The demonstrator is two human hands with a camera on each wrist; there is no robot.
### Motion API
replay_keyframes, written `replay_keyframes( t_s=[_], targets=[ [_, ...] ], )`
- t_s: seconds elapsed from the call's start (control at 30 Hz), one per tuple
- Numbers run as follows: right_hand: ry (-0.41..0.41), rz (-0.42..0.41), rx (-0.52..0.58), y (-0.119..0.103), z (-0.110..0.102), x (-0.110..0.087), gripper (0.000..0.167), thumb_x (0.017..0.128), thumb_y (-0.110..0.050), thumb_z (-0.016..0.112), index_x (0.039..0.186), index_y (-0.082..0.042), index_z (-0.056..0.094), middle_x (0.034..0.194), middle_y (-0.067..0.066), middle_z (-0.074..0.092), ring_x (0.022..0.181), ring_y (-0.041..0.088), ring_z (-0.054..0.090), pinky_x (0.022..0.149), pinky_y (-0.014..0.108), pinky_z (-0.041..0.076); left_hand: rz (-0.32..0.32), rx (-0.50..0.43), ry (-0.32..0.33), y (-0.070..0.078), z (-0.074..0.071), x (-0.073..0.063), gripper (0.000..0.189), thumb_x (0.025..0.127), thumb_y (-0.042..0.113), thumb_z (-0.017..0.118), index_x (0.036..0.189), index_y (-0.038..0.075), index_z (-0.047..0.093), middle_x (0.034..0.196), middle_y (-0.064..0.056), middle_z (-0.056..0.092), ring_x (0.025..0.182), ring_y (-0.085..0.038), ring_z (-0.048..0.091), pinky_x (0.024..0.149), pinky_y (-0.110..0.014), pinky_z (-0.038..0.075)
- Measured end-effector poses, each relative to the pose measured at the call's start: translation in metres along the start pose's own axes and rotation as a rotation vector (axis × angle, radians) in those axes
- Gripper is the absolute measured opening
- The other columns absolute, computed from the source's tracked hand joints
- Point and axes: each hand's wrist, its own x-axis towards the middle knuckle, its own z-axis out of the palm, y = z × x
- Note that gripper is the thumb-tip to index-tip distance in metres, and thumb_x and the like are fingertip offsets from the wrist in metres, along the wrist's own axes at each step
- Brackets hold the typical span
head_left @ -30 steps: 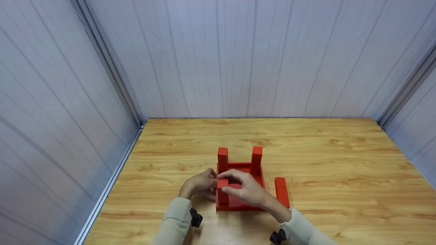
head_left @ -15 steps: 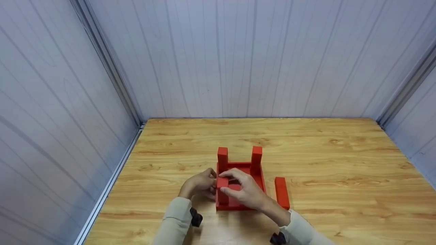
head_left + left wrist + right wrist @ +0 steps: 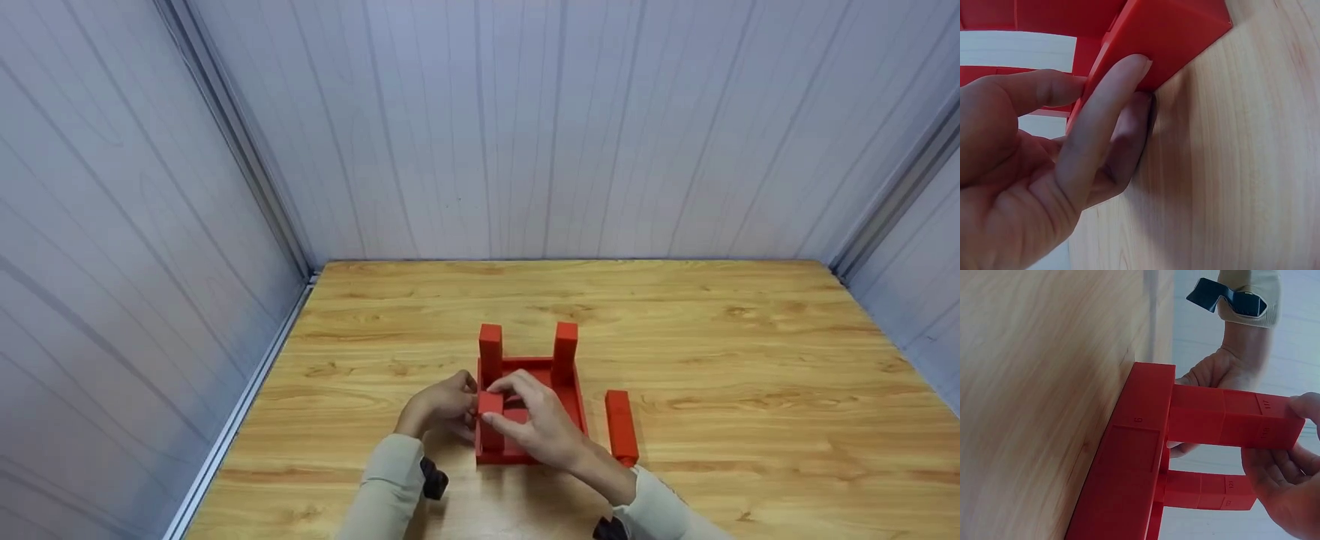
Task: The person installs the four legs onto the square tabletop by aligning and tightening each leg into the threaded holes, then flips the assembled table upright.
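R grip (image 3: 546, 422), upright red post (image 3: 491, 403), pinched nr top

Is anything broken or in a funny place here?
Nothing looks broken or spilled. One red block lies flat on the table, while three red posts stand up on the red tray beside it, so it looks left out.

Head: diffuse, even light; pale sheen on surface (image 3: 510, 510), nearside of left grip (image 3: 444, 405) and right grip (image 3: 546, 427). Left wrist: soft shadow beside left grip. Right wrist: dimmer, bluish haze behind grips.
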Motion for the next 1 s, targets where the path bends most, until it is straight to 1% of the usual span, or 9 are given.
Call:
replay_keyframes(
  t_s=[0.13,0.27,0.43,0.63,0.73,0.87,1.0],
  targets=[
    [0.002,-0.029,-0.002,-0.0008,0.0000,-0.0011,0.030,0.089,-0.032,0.066,0.110,-0.012,0.059,0.107,-0.001,0.058,0.101,0.014,0.060,0.085,0.035,0.057,0.001,0.022,0.015,0.0019,0.0017,-0.0002,0.018,0.092,0.002,0.046,0.110,0.000,0.043,0.086,-0.015,0.053,0.069,-0.023,0.059,0.062,-0.041,0.061],
    [0.003,-0.035,-0.018,-0.0025,0.0002,-0.0022,0.030,0.090,-0.032,0.065,0.111,-0.010,0.059,0.107,0.000,0.057,0.100,0.014,0.060,0.085,0.035,0.057,-0.001,0.027,0.024,0.0024,0.0036,0.0000,0.014,0.094,0.003,0.044,0.108,0.000,0.043,0.090,-0.017,0.053,0.070,-0.025,0.061,0.063,-0.042,0.061],
    [0.024,-0.043,-0.053,-0.0031,0.0016,-0.0037,0.029,0.091,-0.030,0.063,0.111,-0.010,0.058,0.107,0.000,0.056,0.100,0.012,0.059,0.085,0.034,0.057,0.012,0.049,0.035,0.0034,0.0051,-0.0005,0.016,0.093,0.001,0.044,0.109,-0.001,0.043,0.092,-0.017,0.053,0.071,-0.025,0.061,0.064,-0.044,0.061],
    [0.057,-0.048,-0.073,-0.0042,0.0027,-0.0052,0.029,0.091,-0.031,0.064,0.111,-0.010,0.058,0.107,-0.001,0.056,0.100,0.012,0.059,0.085,0.032,0.057,0.027,0.098,0.059,0.0046,0.0058,-0.0004,0.019,0.091,0.002,0.045,0.110,-0.002,0.045,0.093,-0.016,0.053,0.070,-0.022,0.061,0.062,-0.042,0.061],
    [0.059,-0.039,-0.063,-0.0037,0.0031,-0.0052,0.030,0.091,-0.031,0.065,0.111,-0.011,0.058,0.108,-0.001,0.057,0.101,0.013,0.059,0.086,0.030,0.057,0.013,0.060,0.042,0.0044,0.0056,-0.0002,0.019,0.092,0.003,0.045,0.111,-0.001,0.043,0.093,-0.016,0.053,0.070,-0.023,0.060,0.063,-0.042,0.061],
    [0.056,-0.019,-0.042,-0.0027,0.0027,-0.0054,0.030,0.090,-0.032,0.066,0.111,-0.012,0.058,0.108,-0.001,0.057,0.102,0.013,0.060,0.086,0.029,0.057,-0.012,-0.026,0.009,0.0036,0.0053,0.0006,0.018,0.094,0.002,0.044,0.111,0.000,0.041,0.093,-0.017,0.052,0.071,-0.024,0.060,0.064,-0.044,0.061],
    [0.044,0.015,-0.017,-0.0019,0.0011,-0.0057,0.032,0.089,-0.034,0.067,0.111,-0.014,0.058,0.109,-0.001,0.057,0.104,0.014,0.059,0.088,0.030,0.056,-0.021,-0.047,0.003,0.0030,0.0055,0.0010,0.017,0.094,0.002,0.044,0.110,0.001,0.040,0.094,-0.018,0.051,0.072,-0.025,0.059,0.065,-0.045,0.061]
  ],
)
